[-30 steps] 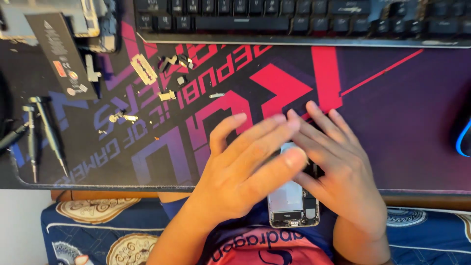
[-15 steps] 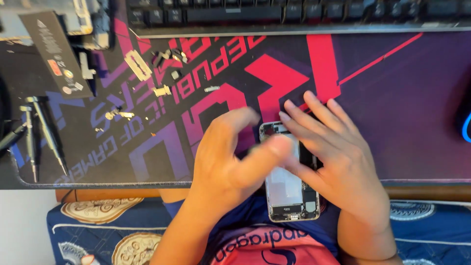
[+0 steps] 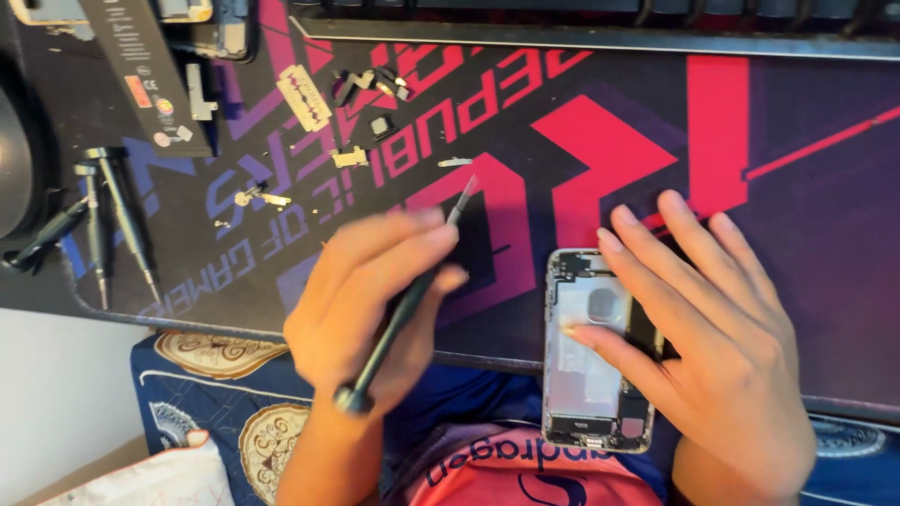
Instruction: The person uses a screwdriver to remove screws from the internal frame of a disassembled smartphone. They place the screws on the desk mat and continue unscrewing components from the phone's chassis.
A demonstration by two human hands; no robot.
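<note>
— Where do we have things right now?

— Our right hand (image 3: 722, 347) lies spread over the opened phone chassis (image 3: 592, 351), thumb and fingertips pressing on it, grip loose and flat, not clenched around it. The chassis sits at the near edge of the desk mat (image 3: 797, 187), partly overhanging toward our lap, at about 5 o'clock from the mat's centre.

— And the left?

— Our left hand (image 3: 370, 305) is closed around a slim dark screwdriver (image 3: 403, 309), its tip pointing up toward 1 o'clock, its knob end toward 7 o'clock. It's blurred, so we can't say how tight the grip is.

— How does the chassis handle, do we think?

— We judge it light, stiff and thin, with a smooth metal frame that could slide on the mat. The inside looks fragile: small boards and ribbon-like parts lie exposed. We'd hold it by the long side rails, not by the innards.

— What else is around?

— Tiny brackets and screws (image 3: 352, 157) lie scattered at 11 o'clock from the left hand. Two more precision screwdrivers (image 3: 117, 220) rest at 9 o'clock, and a black phone battery (image 3: 141, 70) lies at the far left corner. A razor blade (image 3: 305, 96) lies near the brackets.
</note>
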